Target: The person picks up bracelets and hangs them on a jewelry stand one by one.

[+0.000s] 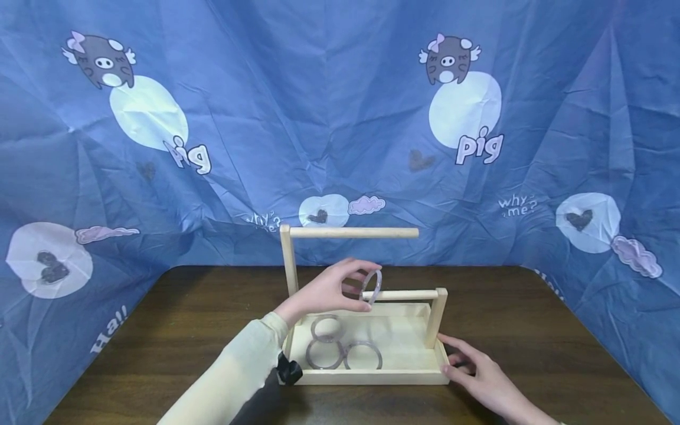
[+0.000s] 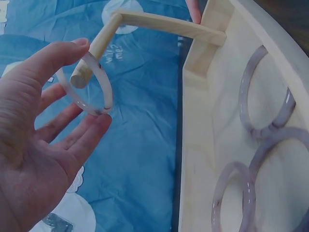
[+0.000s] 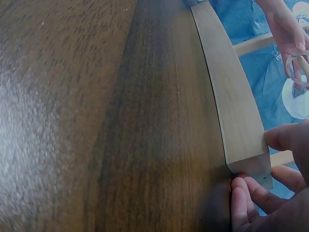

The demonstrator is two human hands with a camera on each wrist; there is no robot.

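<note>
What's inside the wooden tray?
Three pale rings lie in the tray. In the head view, the front wall hides the strip behind it; a black object covers the front left corner.

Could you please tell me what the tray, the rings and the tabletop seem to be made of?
Tray: apparently pale wood, smooth and matt, with faint grain.
Rings: possibly stone, glass or plastic, polished and seemingly translucent, with highlights and darker flecks.
Tabletop: wood or wood-look laminate, dark brown with streaked grain; glare suggests a sheen.
</note>
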